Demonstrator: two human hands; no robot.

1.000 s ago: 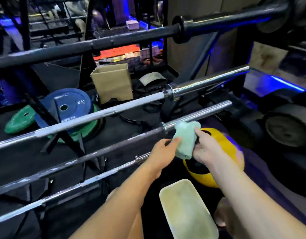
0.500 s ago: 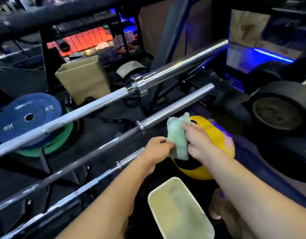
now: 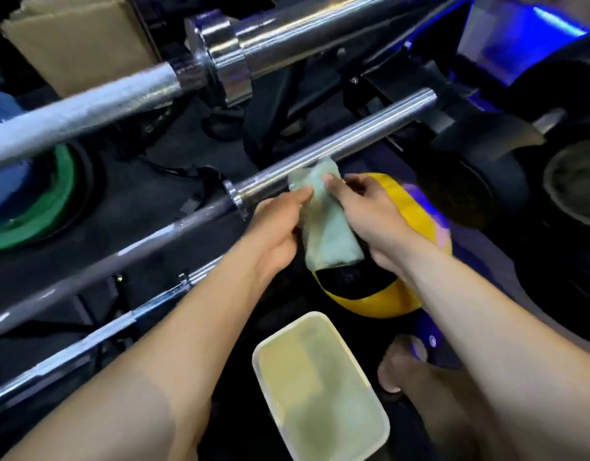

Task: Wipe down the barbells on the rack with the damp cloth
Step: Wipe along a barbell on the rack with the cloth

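Observation:
A pale green damp cloth [image 3: 325,224] is pinched between my left hand [image 3: 277,227] and my right hand [image 3: 370,214], both gripping it from either side. Its top edge touches the sleeve of the middle barbell [image 3: 347,146], just right of that bar's collar. A thicker barbell [image 3: 220,61] with a large chrome collar runs above it. A thinner lower barbell [image 3: 97,331] runs below my left forearm. All three bars slant from lower left to upper right.
A cream plastic tub [image 3: 320,390] sits on the floor under my arms. A yellow and black medicine ball [image 3: 396,261] lies behind my hands. Green and blue weight plates [image 3: 47,207] lie at left, a cardboard box [image 3: 77,41] at upper left, black tyres [image 3: 520,194] at right.
The view has closed in and dropped toward the middle barbell. My hands have carried the cloth up against its sleeve and spread it longer between them.

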